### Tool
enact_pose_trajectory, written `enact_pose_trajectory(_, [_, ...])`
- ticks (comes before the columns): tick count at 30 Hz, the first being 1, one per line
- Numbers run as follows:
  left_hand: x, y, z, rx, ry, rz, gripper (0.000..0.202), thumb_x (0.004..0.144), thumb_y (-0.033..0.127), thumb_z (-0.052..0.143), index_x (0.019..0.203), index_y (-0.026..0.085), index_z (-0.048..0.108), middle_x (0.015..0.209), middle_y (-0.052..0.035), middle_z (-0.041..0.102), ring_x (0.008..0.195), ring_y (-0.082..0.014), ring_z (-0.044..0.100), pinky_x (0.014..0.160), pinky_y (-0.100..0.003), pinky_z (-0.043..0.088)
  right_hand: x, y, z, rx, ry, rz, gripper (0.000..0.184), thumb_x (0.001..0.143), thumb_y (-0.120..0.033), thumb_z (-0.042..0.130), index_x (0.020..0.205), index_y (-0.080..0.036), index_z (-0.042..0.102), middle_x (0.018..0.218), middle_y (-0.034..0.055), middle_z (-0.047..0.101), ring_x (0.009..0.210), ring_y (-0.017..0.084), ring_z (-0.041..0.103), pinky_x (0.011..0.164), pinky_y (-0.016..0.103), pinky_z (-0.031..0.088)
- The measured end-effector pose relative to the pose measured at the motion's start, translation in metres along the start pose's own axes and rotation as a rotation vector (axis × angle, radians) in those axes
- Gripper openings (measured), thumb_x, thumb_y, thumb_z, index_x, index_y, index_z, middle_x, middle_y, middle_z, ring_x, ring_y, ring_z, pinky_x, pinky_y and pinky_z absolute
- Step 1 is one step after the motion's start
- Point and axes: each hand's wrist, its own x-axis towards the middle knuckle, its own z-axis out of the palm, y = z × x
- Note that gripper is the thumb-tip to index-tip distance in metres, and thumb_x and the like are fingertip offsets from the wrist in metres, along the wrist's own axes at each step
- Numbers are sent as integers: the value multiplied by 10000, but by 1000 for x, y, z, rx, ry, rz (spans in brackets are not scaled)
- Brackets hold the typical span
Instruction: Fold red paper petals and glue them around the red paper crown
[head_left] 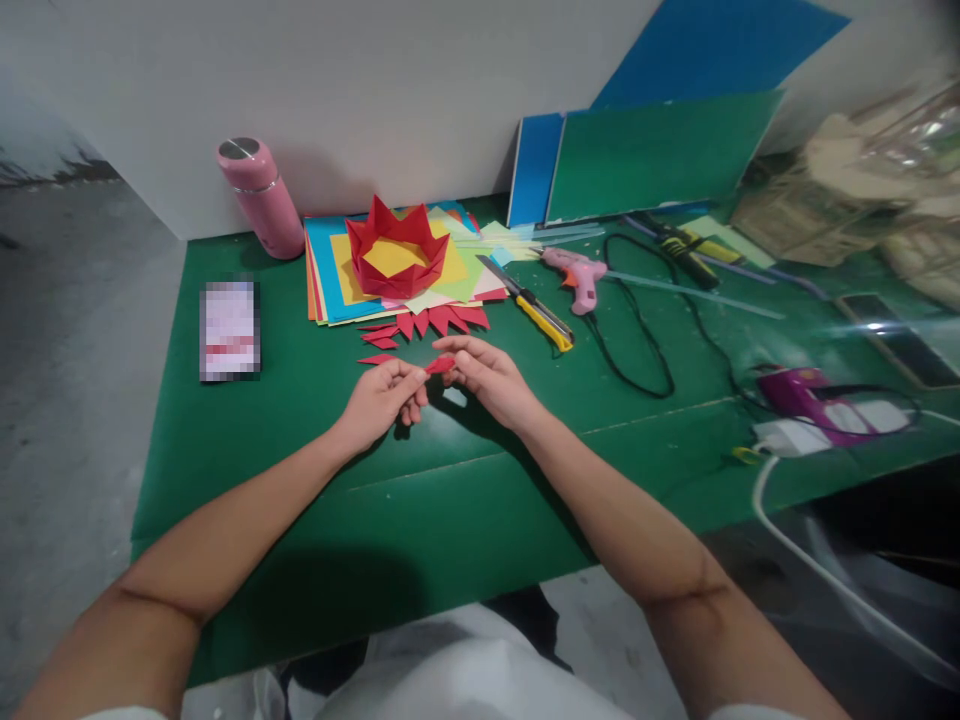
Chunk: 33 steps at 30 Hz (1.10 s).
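Observation:
Between my two hands, over the green tabletop, is a small folded piece of red paper [440, 365]. My left hand [388, 398] pinches its left end between thumb and fingers. The right end is gripped by the thumb and fingers of my right hand [491, 378]. Just beyond lie several pointed red paper pieces [442, 321], spread in a loose row. A red folded paper ring with pointed tips [401, 275] stands on a stack of coloured paper sheets [322, 270] behind them.
A yellow utility knife [544, 318] and a pink glue gun [577, 275] with a black cord lie right of the paper. A pink bottle [262, 200] stands back left, near a blurred-out pale object [229, 330]. A power strip [795, 436] and a phone [900, 340] are at the right.

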Motion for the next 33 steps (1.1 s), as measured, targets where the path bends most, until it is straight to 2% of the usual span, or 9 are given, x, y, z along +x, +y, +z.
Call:
enact_pose_trajectory(6, [-1, 0, 2, -19, 7, 8, 321, 778, 441, 671, 744, 157, 526, 585, 22, 611, 408, -52, 520, 394, -167, 394, 2, 6, 0, -51, 27, -53, 367, 691, -328, 807, 996, -216, 636, 850, -17, 637, 718, 88, 582, 694, 240, 502])
enact_pose_trajectory(11, [-1, -2, 2, 0, -9, 15, 311, 767, 424, 681, 750, 160, 516, 588, 28, 610, 419, -50, 534, 401, -159, 410, 0, 5, 2, -95, 23, -77, 313, 696, -332, 797, 918, -200, 621, 840, -10, 631, 715, 86, 579, 670, 230, 488])
enact_pose_trajectory(15, [-1, -5, 1, 10, -17, 35, 333, 764, 449, 690, 767, 161, 522, 628, 10, 634, 442, -55, 553, 418, -159, 431, -1, 4, 3, -120, -39, -59, 289, 727, -332, 769, 946, -195, 639, 840, 1, 648, 712, 92, 595, 703, 258, 500])
enact_pose_trajectory(19, [1, -6, 0, -26, -43, 30, 378, 823, 524, 604, 745, 164, 518, 668, -12, 648, 462, -55, 562, 433, -161, 439, -1, 7, 3, -140, -31, -63, 296, 732, -338, 755, 965, -194, 642, 829, 3, 654, 705, 99, 596, 713, 280, 507])
enact_pose_trajectory(22, [2, -6, -1, -36, -64, 10, 369, 809, 509, 634, 754, 159, 532, 685, -17, 657, 477, -56, 563, 450, -166, 447, -1, 8, 4, -173, -25, -71, 265, 751, -333, 731, 961, -196, 646, 818, 3, 650, 707, 100, 594, 714, 280, 504])
enact_pose_trajectory(33, [2, -1, -2, 0, -57, -47, 338, 745, 459, 709, 668, 156, 581, 594, -1, 625, 437, -48, 485, 426, -169, 400, -2, 6, 8, -225, -9, -97, 213, 754, -302, 704, 931, -198, 648, 750, -14, 643, 662, 96, 584, 677, 261, 490])
